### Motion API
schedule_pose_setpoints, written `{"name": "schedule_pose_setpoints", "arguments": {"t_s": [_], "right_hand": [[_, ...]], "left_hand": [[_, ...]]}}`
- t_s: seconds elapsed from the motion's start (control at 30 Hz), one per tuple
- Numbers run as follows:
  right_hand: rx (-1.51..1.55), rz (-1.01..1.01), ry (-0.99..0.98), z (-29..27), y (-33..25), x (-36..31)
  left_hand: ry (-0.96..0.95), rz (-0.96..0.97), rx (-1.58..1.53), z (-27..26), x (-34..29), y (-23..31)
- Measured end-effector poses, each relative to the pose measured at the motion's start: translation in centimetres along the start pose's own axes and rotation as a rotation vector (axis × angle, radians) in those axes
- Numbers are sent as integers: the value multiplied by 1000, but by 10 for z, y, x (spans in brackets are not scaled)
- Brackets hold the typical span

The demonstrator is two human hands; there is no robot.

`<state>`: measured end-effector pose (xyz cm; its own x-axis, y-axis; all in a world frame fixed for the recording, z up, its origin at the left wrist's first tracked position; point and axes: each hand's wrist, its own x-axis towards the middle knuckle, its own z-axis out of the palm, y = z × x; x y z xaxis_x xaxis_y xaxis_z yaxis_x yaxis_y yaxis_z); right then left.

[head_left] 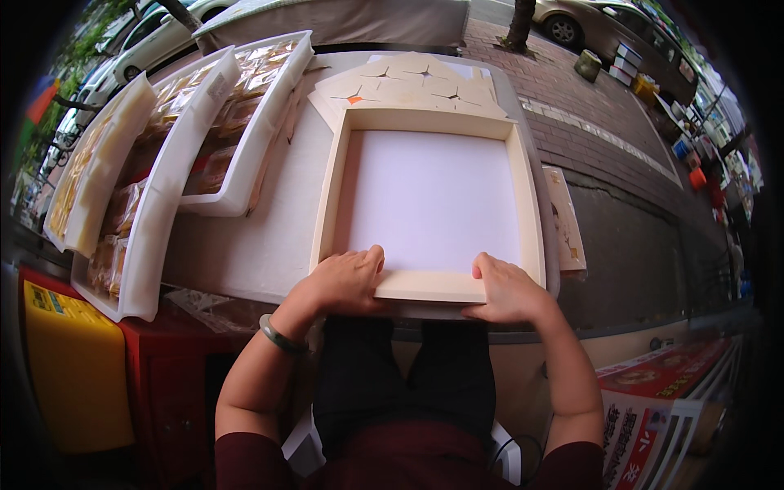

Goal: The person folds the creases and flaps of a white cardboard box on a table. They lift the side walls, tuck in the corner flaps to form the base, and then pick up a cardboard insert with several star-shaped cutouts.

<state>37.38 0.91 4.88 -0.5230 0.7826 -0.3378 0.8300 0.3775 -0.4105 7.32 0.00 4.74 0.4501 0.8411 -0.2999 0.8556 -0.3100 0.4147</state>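
A shallow square cardboard box (529, 204) with cream walls and a plain white bottom lies open side up on the table before me. My left hand (347, 278) grips its near wall close to the left corner, thumb over the rim and fingers on the outside. Near the right corner my right hand (505, 290) holds the same wall in the same way. Beyond the far wall lie flat cardboard sheets (400, 77) with cross-shaped slits, partly covered by the box.
Long white plastic trays (175, 175) of wrapped food packets stand on the left of the table (229, 253). A printed flat box (565, 220) sticks out at the right edge. Below left are a yellow container (73, 367) and a red cabinet (175, 392). Cars are parked beyond the pavement.
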Motion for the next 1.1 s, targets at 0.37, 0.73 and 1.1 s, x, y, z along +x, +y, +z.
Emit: {"name": "schedule_pose_setpoints", "arguments": {"t_s": [0.37,0.73,1.1], "right_hand": [[22,-33,63,3,2,-6],[64,-68,74,5,3,-3],[11,-188,353,19,7,-7]], "left_hand": [[-100,-5,-52,-1,6,-2],[-92,4,-76,-3,5,-1],[99,107,-25,7,0,-10]]}}
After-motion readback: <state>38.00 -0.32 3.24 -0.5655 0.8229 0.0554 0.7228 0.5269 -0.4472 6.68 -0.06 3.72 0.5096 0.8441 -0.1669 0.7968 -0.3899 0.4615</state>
